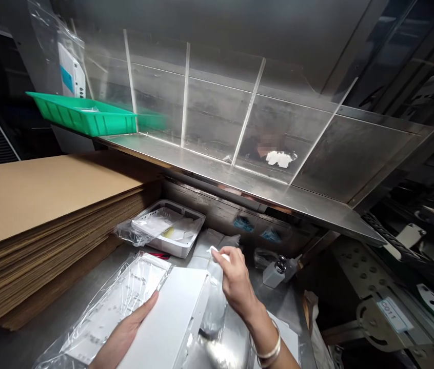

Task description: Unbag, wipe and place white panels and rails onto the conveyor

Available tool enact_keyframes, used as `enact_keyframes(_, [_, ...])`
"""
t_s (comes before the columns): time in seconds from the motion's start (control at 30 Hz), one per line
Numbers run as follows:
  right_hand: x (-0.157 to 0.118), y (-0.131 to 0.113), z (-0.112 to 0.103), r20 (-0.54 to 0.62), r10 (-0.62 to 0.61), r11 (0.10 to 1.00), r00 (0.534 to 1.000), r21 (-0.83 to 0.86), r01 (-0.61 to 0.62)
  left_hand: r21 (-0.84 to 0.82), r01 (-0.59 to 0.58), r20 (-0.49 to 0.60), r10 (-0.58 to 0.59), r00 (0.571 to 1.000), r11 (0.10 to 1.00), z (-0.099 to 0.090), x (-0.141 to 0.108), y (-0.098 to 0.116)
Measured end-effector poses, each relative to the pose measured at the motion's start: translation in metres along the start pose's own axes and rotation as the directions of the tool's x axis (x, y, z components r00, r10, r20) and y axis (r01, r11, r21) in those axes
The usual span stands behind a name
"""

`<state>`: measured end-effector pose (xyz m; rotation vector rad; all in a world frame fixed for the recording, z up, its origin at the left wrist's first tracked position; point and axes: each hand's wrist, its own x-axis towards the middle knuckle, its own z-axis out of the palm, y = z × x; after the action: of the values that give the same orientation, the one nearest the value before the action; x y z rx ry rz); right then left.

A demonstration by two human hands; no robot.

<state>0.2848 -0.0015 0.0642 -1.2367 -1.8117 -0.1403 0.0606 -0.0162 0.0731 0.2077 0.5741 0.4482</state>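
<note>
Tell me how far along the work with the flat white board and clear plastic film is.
Looks done: a printed white sheet lies inside a clear plastic bag. In hand: the left hand supports a flat white rectangular board, and the right hand pinches clear plastic film. Left: papers lie in a white plastic basket, and brown corrugated cardboard sheets stand stacked.

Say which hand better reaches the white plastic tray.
Right, probably: the right hand sits nearer the white plastic tray, pinching only clear film; the left hand lies lower, against the white carton.
</note>
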Motion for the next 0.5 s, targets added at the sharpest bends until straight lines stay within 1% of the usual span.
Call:
enact_keyframes(0.03, [0.000,0.014,0.007,0.012,0.111,0.988,0.994,0.103,-0.112,-0.047,-0.002,-0.026,0.000,1.000,0.999,0.001,-0.002,0.001])
enact_keyframes(0.07, [-0.001,0.028,0.017,0.014,0.230,0.953,0.973,0.200,-0.229,-0.072,-0.023,-0.071,0.018,0.997,0.997,0.002,-0.004,0.004])
enact_keyframes(0.1, [-0.004,0.041,0.027,-0.001,0.348,0.902,0.938,0.275,-0.334,-0.069,-0.063,-0.130,0.054,0.990,0.996,0.004,-0.007,0.007])
enact_keyframes(0.17, [-0.011,0.064,0.050,-0.058,0.535,0.806,0.843,0.334,-0.488,-0.019,-0.124,-0.234,0.116,0.965,0.992,0.006,-0.013,0.016])
enact_keyframes(0.2, [-0.013,0.075,0.060,-0.091,0.590,0.777,0.802,0.333,-0.534,0.008,-0.147,-0.267,0.143,0.953,0.989,0.007,-0.016,0.020])
enact_keyframes(0.23, [-0.015,0.085,0.069,-0.113,0.622,0.759,0.774,0.327,-0.562,0.035,-0.167,-0.284,0.170,0.944,0.985,0.008,-0.018,0.023])
enact_keyframes(0.3, [-0.016,0.102,0.082,-0.114,0.669,0.722,0.734,0.330,-0.608,0.059,-0.212,-0.285,0.220,0.933,0.975,0.006,-0.019,0.026])
enact_keyframes(0.37, [-0.015,0.109,0.087,-0.078,0.720,0.666,0.689,0.354,-0.656,0.045,-0.246,-0.252,0.250,0.935,0.968,0.002,-0.015,0.026])
enact_keyframes(0.4, [-0.016,0.107,0.087,-0.059,0.744,0.636,0.665,0.369,-0.678,0.032,-0.258,-0.232,0.258,0.938,0.966,-0.002,-0.011,0.026])
enact_keyframes(0.43, [-0.018,0.102,0.085,-0.042,0.766,0.604,0.641,0.386,-0.697,0.022,-0.267,-0.213,0.266,0.940,0.963,-0.005,-0.008,0.025])
enact_keyframes(0.5, [-0.028,0.077,0.080,-0.004,0.798,0.548,0.602,0.419,-0.724,0.031,-0.304,-0.174,0.305,0.936,0.952,-0.009,0.000,0.026])
